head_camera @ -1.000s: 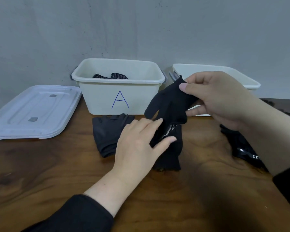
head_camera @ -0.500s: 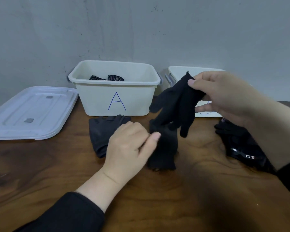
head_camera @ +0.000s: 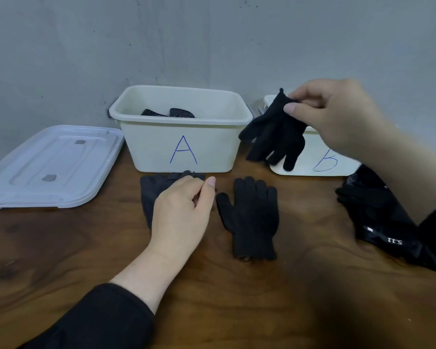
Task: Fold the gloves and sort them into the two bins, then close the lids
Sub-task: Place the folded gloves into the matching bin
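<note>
Half a second ago both knit gloves were bunched together in the middle of the frame, the right hand lifting one while the left hand pinched the other against the bench. Now they are separated. The right hand, in the upper right of the frame, pinches the cuff of one black knit glove between thumb and fingers; this glove hangs in the air with its fingers down, in front of the bin marked B and just right of the bin marked A. The second knit glove now lies flat on the wooden bench at the centre of the frame, fingers toward the bins, and no hand touches it. The left hand has let it go and rests just left of it, fingers loosely curled and holding nothing, partly over a dark grey glove that lies before bin A. Inside bin A a dotted black glove is seen. A white lid lies at the left, and black gloves with white lettering lie at the right edge, under the right forearm.
</note>
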`<state>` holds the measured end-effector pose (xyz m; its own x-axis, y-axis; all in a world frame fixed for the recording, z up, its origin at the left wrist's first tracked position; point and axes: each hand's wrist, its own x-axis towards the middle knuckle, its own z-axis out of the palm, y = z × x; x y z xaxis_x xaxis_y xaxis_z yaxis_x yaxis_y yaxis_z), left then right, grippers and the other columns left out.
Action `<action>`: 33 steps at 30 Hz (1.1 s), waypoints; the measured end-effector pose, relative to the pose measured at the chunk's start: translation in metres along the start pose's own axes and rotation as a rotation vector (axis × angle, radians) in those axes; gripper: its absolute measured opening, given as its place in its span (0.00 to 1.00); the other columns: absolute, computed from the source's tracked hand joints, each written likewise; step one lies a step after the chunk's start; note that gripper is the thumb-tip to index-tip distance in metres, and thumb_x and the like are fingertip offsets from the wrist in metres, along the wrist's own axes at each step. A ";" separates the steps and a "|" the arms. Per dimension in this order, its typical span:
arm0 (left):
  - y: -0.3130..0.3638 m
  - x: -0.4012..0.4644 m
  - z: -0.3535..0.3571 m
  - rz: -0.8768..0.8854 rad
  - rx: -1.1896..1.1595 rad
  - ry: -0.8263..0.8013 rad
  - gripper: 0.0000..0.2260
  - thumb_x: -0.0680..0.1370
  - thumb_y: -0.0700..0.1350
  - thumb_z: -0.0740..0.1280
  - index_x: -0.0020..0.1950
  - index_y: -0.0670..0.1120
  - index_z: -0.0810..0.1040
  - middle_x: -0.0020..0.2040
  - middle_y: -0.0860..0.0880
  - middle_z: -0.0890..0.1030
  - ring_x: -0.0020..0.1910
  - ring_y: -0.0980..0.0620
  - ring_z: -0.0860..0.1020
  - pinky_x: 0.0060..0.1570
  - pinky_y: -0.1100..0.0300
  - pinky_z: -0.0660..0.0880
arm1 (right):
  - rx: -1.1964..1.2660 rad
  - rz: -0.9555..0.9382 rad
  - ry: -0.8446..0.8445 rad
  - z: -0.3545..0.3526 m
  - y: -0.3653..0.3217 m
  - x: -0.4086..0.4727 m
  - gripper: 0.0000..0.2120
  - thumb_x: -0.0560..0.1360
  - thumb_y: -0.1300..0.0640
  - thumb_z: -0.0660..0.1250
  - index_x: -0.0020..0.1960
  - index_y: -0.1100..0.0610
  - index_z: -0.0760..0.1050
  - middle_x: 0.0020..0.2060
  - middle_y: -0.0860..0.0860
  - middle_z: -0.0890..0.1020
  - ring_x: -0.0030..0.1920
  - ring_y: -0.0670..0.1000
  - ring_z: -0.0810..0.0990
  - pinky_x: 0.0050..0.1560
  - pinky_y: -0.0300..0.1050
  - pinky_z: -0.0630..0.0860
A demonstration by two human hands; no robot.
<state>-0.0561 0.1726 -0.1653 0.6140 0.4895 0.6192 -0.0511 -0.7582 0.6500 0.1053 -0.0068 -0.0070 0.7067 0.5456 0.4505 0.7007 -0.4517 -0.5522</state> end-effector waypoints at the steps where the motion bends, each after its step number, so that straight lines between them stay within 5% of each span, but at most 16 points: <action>1: 0.001 0.000 0.000 0.004 -0.004 0.010 0.23 0.83 0.55 0.58 0.36 0.43 0.79 0.32 0.49 0.76 0.35 0.50 0.75 0.38 0.52 0.70 | 0.000 -0.038 -0.008 0.005 0.000 -0.011 0.02 0.79 0.53 0.70 0.49 0.47 0.81 0.37 0.41 0.85 0.33 0.41 0.78 0.36 0.30 0.70; 5: 0.007 -0.001 0.001 0.095 0.016 0.023 0.20 0.83 0.52 0.61 0.33 0.44 0.74 0.30 0.50 0.71 0.32 0.50 0.71 0.35 0.54 0.68 | -0.099 -0.057 -0.170 0.051 0.023 -0.085 0.07 0.76 0.50 0.73 0.53 0.43 0.84 0.47 0.38 0.85 0.51 0.41 0.81 0.52 0.35 0.74; 8: 0.011 -0.005 0.005 0.141 0.007 0.017 0.20 0.82 0.50 0.63 0.32 0.44 0.71 0.29 0.51 0.69 0.30 0.51 0.69 0.33 0.54 0.67 | -0.128 -0.149 -0.407 0.085 0.046 -0.143 0.12 0.78 0.46 0.69 0.60 0.47 0.84 0.60 0.39 0.83 0.64 0.36 0.75 0.66 0.25 0.64; 10: 0.013 -0.007 0.009 0.146 -0.002 -0.034 0.20 0.81 0.51 0.63 0.32 0.44 0.74 0.28 0.51 0.71 0.30 0.51 0.70 0.33 0.55 0.68 | -0.055 -0.130 -0.429 0.093 0.055 -0.161 0.16 0.80 0.44 0.65 0.64 0.49 0.82 0.66 0.37 0.78 0.71 0.34 0.69 0.73 0.29 0.58; 16: 0.013 -0.011 0.013 0.122 0.129 -0.372 0.08 0.80 0.52 0.65 0.49 0.52 0.83 0.41 0.55 0.81 0.40 0.55 0.79 0.42 0.53 0.78 | 0.028 -0.046 -0.320 0.088 0.058 -0.162 0.14 0.78 0.47 0.68 0.64 0.44 0.78 0.60 0.31 0.79 0.64 0.28 0.72 0.65 0.24 0.65; 23: 0.003 -0.008 0.002 0.218 0.194 -0.592 0.11 0.79 0.45 0.69 0.61 0.51 0.83 0.51 0.58 0.80 0.48 0.59 0.78 0.51 0.59 0.77 | -0.047 -0.101 -0.321 0.089 0.069 -0.161 0.08 0.77 0.52 0.72 0.56 0.50 0.84 0.57 0.38 0.78 0.59 0.40 0.76 0.63 0.24 0.62; 28: 0.006 -0.008 -0.007 0.314 0.208 -0.804 0.21 0.78 0.64 0.59 0.68 0.60 0.76 0.56 0.63 0.72 0.58 0.60 0.72 0.62 0.59 0.69 | -0.131 -0.195 -0.215 0.097 0.063 -0.159 0.06 0.79 0.53 0.66 0.51 0.52 0.81 0.51 0.41 0.77 0.51 0.45 0.76 0.54 0.46 0.75; 33: 0.008 -0.010 -0.001 0.388 0.223 -0.792 0.19 0.78 0.64 0.60 0.62 0.59 0.81 0.56 0.61 0.73 0.56 0.60 0.70 0.59 0.55 0.69 | -0.147 -0.232 -0.191 0.091 0.058 -0.159 0.06 0.80 0.52 0.64 0.52 0.51 0.80 0.50 0.41 0.78 0.50 0.45 0.76 0.53 0.48 0.73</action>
<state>-0.0631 0.1619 -0.1656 0.9512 -0.1943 0.2397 -0.2642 -0.9143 0.3071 0.0247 -0.0552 -0.1738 0.5054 0.7618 0.4052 0.8572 -0.3892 -0.3374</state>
